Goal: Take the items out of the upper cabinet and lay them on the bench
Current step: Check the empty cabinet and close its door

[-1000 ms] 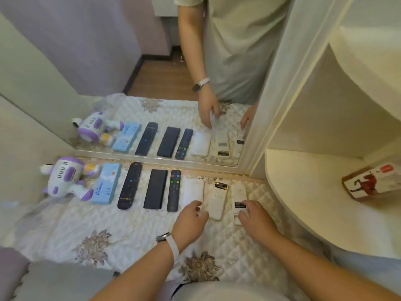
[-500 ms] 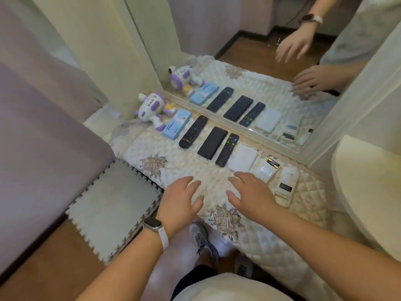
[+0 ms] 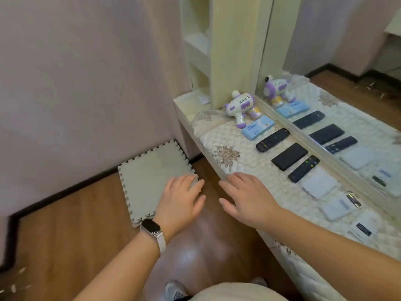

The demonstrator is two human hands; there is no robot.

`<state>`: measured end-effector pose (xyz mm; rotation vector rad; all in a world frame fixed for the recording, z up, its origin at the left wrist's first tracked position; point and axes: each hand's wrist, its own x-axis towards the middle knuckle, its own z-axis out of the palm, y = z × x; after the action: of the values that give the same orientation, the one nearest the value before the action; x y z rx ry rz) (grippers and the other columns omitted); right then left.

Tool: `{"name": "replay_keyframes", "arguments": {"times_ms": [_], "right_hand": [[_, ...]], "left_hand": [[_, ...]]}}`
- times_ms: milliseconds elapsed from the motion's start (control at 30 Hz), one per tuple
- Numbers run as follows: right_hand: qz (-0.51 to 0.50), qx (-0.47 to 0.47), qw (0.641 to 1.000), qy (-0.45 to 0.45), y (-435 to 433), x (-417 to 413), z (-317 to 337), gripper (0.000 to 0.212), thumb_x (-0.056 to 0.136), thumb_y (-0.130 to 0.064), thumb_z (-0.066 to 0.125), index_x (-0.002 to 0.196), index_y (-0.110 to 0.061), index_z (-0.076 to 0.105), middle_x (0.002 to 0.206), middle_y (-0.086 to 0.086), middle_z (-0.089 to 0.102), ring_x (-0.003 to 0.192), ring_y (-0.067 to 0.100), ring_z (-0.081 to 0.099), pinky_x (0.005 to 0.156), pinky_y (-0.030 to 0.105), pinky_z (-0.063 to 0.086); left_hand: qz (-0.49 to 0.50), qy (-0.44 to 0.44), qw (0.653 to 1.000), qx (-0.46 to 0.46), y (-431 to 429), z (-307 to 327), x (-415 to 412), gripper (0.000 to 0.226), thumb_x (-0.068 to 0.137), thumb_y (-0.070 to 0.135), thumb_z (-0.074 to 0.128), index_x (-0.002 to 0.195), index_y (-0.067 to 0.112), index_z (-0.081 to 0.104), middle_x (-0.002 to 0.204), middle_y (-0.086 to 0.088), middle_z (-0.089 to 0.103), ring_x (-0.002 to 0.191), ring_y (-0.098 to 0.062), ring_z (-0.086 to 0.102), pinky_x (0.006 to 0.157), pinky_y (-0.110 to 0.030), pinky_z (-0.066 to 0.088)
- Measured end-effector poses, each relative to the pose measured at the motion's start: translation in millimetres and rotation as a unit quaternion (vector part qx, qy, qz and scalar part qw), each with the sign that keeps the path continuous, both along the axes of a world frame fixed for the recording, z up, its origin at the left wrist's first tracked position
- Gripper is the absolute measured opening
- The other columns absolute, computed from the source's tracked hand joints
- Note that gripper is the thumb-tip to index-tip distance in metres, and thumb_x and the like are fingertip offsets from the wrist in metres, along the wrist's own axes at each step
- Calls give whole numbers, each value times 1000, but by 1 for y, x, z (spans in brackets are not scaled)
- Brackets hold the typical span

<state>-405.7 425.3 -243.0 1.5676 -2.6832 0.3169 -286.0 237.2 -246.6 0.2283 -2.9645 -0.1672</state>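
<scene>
Items (image 3: pixel 289 156) along quilted bench (image 3: pixel 227 135) by mirror (image 3: pixel 347 101); left hand (image 3: pixel 182 198), right hand (image 3: pixel 247 198) fingers (image 3: pixel 237 179) wide, empty.

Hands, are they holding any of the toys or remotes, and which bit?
Nothing is held. The left hand and right hand are both open, fingers spread, touching no item.

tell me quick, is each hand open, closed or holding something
Left hand: open, fingers straight, holding nothing.
Right hand: open, fingers straight, holding nothing.
</scene>
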Motion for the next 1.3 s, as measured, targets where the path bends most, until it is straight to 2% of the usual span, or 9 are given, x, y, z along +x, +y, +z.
{"name": "replay_keyframes", "arguments": {"times_ms": [200,400,500,600,900,1300], "right_hand": [[59,14,997,38,-115,59,22,48,88,-51,45,117,-18,66,118,3,66,110,26,60,89,39,47],[124,-7,991,56,-230,116,32,47,89,-49,47,121,-17,63,124,6,63,113,28,57,92,41,47],[170,-25,983,66,-281,145,40,46,89,-47,49,120,-16,63,122,6,63,111,28,58,88,41,49],[215,-32,973,77,-329,172,45,46,89,-47,47,119,-16,63,121,6,64,110,28,59,87,41,49],[343,-48,936,61,-453,241,43,51,89,-50,43,121,-16,64,124,7,64,114,29,58,92,40,46],[454,-78,887,19,-637,264,43,52,89,-50,43,121,-16,65,122,6,65,113,29,59,92,40,48]], "left_hand": [[56,51,997,-2,-99,13,80,39,89,40,51,117,18,65,121,-6,64,115,-27,57,97,-43,45],[126,109,986,-23,-191,20,160,38,87,40,52,116,18,66,120,-6,65,113,-27,58,97,-40,35],[174,117,978,-22,-225,23,202,38,87,40,55,117,19,66,121,-6,64,116,-26,57,100,-42,37],[231,108,967,-19,-253,29,244,40,88,40,55,120,20,65,125,-5,63,120,-27,55,101,-46,42],[377,76,923,-26,-308,38,345,40,90,39,54,124,21,64,129,-3,62,125,-25,52,104,-45,39],[520,14,853,-53,-421,62,373,43,93,46,44,129,26,59,134,2,59,129,-17,50,110,-38,28]]}}
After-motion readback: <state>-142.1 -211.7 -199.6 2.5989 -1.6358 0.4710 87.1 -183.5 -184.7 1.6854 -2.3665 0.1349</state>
